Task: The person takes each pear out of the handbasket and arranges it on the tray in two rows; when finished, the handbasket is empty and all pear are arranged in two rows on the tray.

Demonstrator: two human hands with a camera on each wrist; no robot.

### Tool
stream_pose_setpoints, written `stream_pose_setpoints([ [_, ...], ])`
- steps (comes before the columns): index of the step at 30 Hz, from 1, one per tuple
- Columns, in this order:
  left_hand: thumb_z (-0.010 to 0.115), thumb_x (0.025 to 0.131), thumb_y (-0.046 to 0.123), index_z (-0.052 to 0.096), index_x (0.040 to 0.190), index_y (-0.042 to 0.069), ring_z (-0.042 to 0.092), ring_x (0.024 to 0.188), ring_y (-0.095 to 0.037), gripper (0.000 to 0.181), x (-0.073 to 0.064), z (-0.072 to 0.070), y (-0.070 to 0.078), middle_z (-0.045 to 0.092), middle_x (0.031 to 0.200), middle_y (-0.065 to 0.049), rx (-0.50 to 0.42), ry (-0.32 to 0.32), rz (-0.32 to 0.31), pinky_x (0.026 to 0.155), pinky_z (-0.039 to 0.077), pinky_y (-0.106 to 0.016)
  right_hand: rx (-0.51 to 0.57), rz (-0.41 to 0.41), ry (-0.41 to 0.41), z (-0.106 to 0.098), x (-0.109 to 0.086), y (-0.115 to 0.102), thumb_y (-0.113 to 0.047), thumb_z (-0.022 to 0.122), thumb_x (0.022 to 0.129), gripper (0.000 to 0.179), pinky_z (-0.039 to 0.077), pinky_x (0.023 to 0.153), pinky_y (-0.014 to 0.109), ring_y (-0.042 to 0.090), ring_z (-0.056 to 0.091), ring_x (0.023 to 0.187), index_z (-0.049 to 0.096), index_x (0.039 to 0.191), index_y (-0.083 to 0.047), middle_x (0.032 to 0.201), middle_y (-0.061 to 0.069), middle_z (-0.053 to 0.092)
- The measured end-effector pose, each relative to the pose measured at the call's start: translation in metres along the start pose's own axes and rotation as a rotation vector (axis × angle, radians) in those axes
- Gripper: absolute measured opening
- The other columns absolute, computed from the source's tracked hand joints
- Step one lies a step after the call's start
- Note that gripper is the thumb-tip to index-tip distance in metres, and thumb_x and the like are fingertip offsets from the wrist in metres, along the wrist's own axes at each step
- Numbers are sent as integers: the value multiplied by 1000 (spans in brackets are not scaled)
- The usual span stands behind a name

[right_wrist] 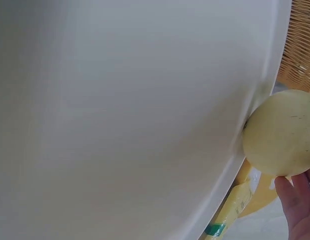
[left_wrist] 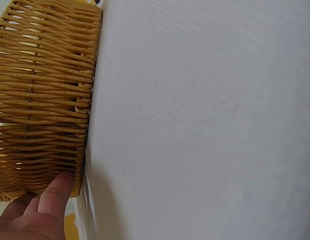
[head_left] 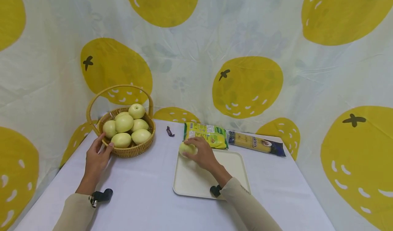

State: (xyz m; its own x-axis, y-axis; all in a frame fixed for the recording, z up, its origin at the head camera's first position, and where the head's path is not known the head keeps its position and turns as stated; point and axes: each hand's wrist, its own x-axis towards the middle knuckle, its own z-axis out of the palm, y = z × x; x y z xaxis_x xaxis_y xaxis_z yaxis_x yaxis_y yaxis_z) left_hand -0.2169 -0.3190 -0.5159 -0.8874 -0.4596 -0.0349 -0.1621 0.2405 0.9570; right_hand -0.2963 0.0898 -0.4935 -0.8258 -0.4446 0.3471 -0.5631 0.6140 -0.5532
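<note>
In the head view, a wicker basket (head_left: 132, 152) with a tall handle stands at the left, heaped with several pale yellow-green round fruits (head_left: 124, 123). My left hand (head_left: 96, 157) touches its front left side; in the left wrist view, extended fingers (left_wrist: 53, 197) rest against the weave. Over the back left corner of a cream tray (head_left: 212, 176), my right hand (head_left: 202, 154) holds one pale yellow-green round fruit (head_left: 186, 149). That fruit (right_wrist: 281, 134) appears at the tray's rim in the right wrist view; whether it bears on the tray, I cannot tell.
Behind the tray lies a yellow-green packet (head_left: 212, 135). A long pack of what looks like spaghetti (head_left: 256, 143) is to its right. One small dark wrapped piece (head_left: 170, 131) lies between basket and packet. A lemon-patterned curtain (head_left: 190, 67) hangs behind the white-covered table (head_left: 141, 197).
</note>
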Motion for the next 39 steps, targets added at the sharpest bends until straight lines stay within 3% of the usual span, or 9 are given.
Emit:
stream_pose_setpoints([
  [3, 56, 109, 46, 23, 170, 37, 27, 162, -37, 70, -1, 0, 1, 9, 180, -1, -3, -1, 0, 125, 36, -52, 79, 75, -4, -1, 0, -1, -30, 86, 92, 39, 60, 106, 43, 23, 62, 131, 77, 128, -20, 135, 0, 72],
  [9, 56, 108, 48, 24, 170, 38, 34, 159, -40, 70, -3, -1, 3, 9, 180, -3, 4, -5, -12, 123, 38, -49, 233, 202, -8, -4, -1, -5, -14, 93, 81, 60, 60, 108, 48, 32, 63, 130, 71, 137, -10, 139, 11, 67],
  [14, 55, 108, 46, 24, 170, 36, 29, 162, -37, 70, 0, -1, 2, 10, 180, -3, 19, 5, 6, 124, 38, -52, 284, 250, 6, -1, -3, 0, -10, 95, 78, 67, 62, 107, 45, 34, 65, 128, 68, 140, -9, 142, 14, 64],
  [27, 56, 108, 46, 24, 170, 38, 32, 160, -39, 70, 0, 0, 1, 9, 180, -3, 6, 6, -10, 123, 39, -53, 159, 245, 1, 5, 3, -4, -18, 100, 71, 76, 62, 103, 46, 29, 64, 119, 69, 140, -12, 134, 11, 66],
  [39, 55, 108, 47, 23, 170, 36, 30, 160, -41, 71, -2, -1, 0, 8, 180, -4, 5, 7, -9, 123, 38, -54, 112, 233, 19, -4, 0, -9, -25, 100, 73, 75, 59, 104, 48, 34, 64, 125, 68, 141, -14, 140, 11, 67],
])
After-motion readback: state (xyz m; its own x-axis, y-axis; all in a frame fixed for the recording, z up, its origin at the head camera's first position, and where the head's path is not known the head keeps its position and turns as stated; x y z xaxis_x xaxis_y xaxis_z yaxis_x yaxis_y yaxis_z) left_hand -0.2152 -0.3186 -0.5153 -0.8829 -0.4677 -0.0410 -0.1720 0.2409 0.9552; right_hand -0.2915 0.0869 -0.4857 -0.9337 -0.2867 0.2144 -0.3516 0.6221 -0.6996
